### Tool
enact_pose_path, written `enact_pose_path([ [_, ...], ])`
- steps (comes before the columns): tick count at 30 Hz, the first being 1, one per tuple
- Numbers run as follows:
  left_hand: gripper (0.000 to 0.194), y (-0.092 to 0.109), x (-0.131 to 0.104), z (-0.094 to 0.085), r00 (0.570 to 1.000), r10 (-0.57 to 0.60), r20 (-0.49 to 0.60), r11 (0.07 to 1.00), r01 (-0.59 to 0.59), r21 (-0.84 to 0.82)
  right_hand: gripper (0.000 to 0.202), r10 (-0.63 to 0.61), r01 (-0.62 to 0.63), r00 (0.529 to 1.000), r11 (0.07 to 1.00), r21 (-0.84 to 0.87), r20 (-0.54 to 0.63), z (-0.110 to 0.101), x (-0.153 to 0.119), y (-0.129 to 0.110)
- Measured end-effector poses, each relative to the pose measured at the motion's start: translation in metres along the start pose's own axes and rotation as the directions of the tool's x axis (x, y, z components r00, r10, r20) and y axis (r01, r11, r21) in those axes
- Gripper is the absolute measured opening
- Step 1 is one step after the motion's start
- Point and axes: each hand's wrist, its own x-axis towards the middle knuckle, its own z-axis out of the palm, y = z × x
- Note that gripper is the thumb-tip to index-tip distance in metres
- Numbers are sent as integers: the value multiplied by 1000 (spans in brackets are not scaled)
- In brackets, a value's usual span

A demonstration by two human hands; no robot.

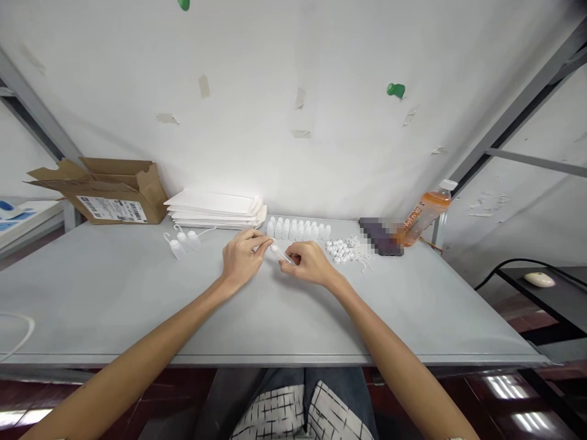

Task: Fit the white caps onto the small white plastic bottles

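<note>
In front of me, between both hands, a small translucent plastic dropper bottle (281,254) is tilted, its white cap end toward the left. My right hand (310,263) has its fingers closed round the bottle's body. The fingertips of my left hand (243,260) are pinched at the capped end, where they partly hide the cap. Just behind my hands stands a row of several small white bottles (300,230). Right of them lies a pile of small white caps (342,250), some with thin strips. Several capped bottles with strips (177,248) lie at the left.
An open cardboard box (121,192) and a stack of white envelopes or sheets (215,208) stand along the wall. To the right are a dark phone (378,235) and an orange drink bottle (424,214). The grey table (293,324) ends just before my lap.
</note>
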Motion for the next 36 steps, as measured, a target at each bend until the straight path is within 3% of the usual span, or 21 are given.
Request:
enact_pose_path([
  [9,22,-7,0,1,994,95,50,995,-93,-41,32,15,-15,1000,1000,6,28,2,0,2],
  [20,18,-14,10,-7,974,24,227,970,32,-242,31,9,-10,999,1000,26,31,2,-1,4],
  [28,23,-14,4,-3,977,158,142,985,-146,-91,34,12,-18,999,993,119,44,3,0,4],
  [32,27,-18,2,-2,947,305,95,944,-314,101,37,23,-40,997,969,242,73,2,-1,4],
  [36,30,-17,2,-3,922,366,128,875,-388,290,38,46,-77,994,938,338,100,0,-2,2],
])
